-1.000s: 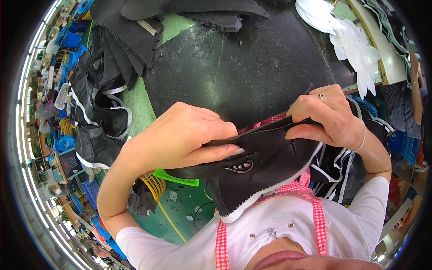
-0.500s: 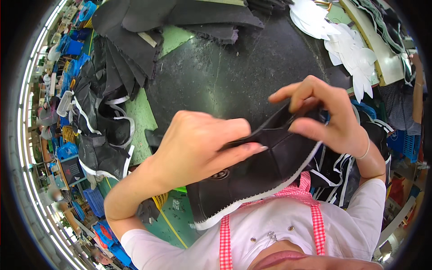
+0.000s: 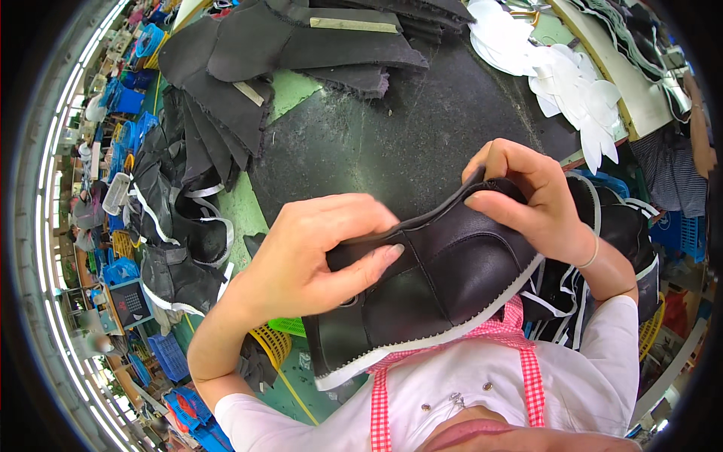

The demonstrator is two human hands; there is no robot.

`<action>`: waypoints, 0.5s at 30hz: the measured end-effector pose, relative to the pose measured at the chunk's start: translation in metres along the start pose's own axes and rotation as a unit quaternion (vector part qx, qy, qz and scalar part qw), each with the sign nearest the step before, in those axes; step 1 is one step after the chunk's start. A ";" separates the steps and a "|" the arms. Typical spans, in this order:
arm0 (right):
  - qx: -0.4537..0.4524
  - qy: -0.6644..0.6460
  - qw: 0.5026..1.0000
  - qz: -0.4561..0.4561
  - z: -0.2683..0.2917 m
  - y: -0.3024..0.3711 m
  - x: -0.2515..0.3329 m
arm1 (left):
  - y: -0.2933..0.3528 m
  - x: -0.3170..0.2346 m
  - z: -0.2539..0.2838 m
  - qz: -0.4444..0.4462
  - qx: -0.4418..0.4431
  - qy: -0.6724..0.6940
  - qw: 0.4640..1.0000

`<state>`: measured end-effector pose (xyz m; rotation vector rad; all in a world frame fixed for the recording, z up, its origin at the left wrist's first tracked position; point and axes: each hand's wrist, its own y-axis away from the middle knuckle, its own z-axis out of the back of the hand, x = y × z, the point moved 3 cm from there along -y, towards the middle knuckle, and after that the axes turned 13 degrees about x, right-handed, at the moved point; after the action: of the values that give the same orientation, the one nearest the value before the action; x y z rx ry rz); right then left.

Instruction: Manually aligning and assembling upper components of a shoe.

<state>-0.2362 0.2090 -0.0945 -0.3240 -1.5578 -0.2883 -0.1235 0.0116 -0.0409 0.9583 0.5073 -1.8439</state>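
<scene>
A black leather shoe upper hangs in front of my chest, its lower border trimmed with a white band and zigzag stitching. My left hand closes on the top edge near its middle, thumb on the near face and fingers behind. At the right end of that same edge, my right hand pinches the black material between thumb and curled fingers. Dark lining shows in the narrow gap along the top. Seams cross the near face, and a round metal-looking piece is mostly hidden beneath my left hand.
Black cut pieces are stacked at the far side of the dark work surface. White petal-shaped pieces lie at the far right. More white-edged black uppers pile up at left, and others at right. A yellow basket stands below.
My left hand has slid left along the top edge, its thumb lifting off lower down. The upper is turned flatter toward me, showing more of its right part. My right hand keeps its pinch.
</scene>
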 end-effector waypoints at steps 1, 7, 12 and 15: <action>-0.002 0.003 1.000 0.002 -0.004 0.000 -0.001 | -0.004 -0.007 -0.002 0.029 -0.017 0.020 0.999; -0.043 0.109 0.992 0.052 -0.004 0.003 0.007 | -0.013 -0.007 -0.007 0.009 -0.013 -0.036 0.999; -0.005 0.011 0.999 -0.041 0.005 -0.006 0.020 | -0.016 -0.005 -0.005 -0.018 0.009 -0.061 0.998; 0.066 0.223 0.968 0.098 0.004 -0.021 0.027 | -0.008 -0.004 -0.005 -0.031 -0.022 -0.077 0.996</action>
<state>-0.2477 0.1915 -0.0667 -0.2833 -1.0854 -0.0912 -0.1280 0.0207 -0.0411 0.7715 0.4864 -1.9353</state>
